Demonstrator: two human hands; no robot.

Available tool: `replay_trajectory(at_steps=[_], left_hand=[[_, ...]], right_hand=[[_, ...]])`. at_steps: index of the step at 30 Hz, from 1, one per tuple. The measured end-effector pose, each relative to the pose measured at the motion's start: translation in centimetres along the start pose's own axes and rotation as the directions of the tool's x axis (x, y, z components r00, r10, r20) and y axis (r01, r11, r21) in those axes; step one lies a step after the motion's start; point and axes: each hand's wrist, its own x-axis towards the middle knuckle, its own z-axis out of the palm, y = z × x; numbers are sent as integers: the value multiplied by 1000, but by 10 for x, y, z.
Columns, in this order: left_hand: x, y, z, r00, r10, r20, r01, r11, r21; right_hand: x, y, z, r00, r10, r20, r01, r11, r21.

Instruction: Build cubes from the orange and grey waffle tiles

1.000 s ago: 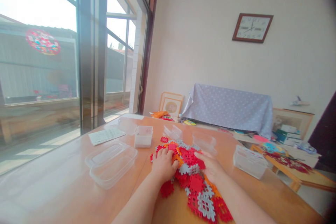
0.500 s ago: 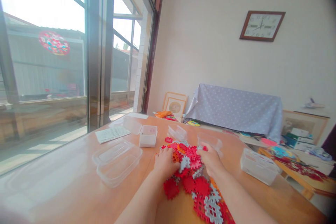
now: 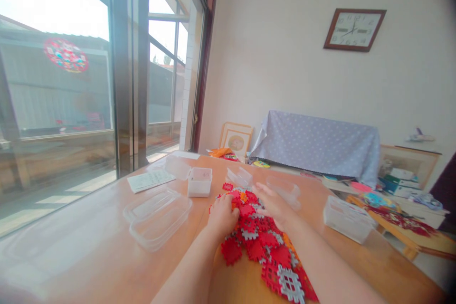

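A heap of red, grey and orange interlocking plastic tiles (image 3: 267,240) spreads across the table toward me. Some tiles are solid, others have window-like cutouts. My left hand (image 3: 223,214) rests against the heap's left side, fingers loosely curved over the far tiles and thumb apart, gripping none that I can see. On the right, my right hand (image 3: 273,208) lies alongside the heap with its fingers stretched and spread toward the tiles. A grey windowed tile (image 3: 290,284) lies at the near end, and one small red tile (image 3: 228,186) sits apart at the far end.
Left of the heap lie a clear plastic container (image 3: 158,221), a small white box (image 3: 200,182) and a printed sheet (image 3: 151,180). Clear lids (image 3: 239,176) lie beyond it. A translucent box (image 3: 348,219) stands near the table's right edge. Windows run along the left.
My right hand has let go of a red piece and its fingers have spread. Tiles at the heap's far part have shifted and lie flatter. The view has moved slightly.
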Motion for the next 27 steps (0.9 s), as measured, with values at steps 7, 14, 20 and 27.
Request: replay_trajectory(at_steps=[7,14,20,27], left_hand=[[-7,10,-9,999,49,-23,-49,999,13],[-20,24,-19,992,122,34,-121,993,-12],[-22,25,-16,980,169,104,-170,985,2],[-20,22,-12,975,176,137,-183,982,38]], right_hand=[[-38,15,-60,989,-109,-101,84,971,-226],[-108,90,-90,954,-243,173,292,644,-707],[-122,96,-72,903,-247,353,424,366,-829],[-98,91,-67,903,-298,310,405,351,-844]])
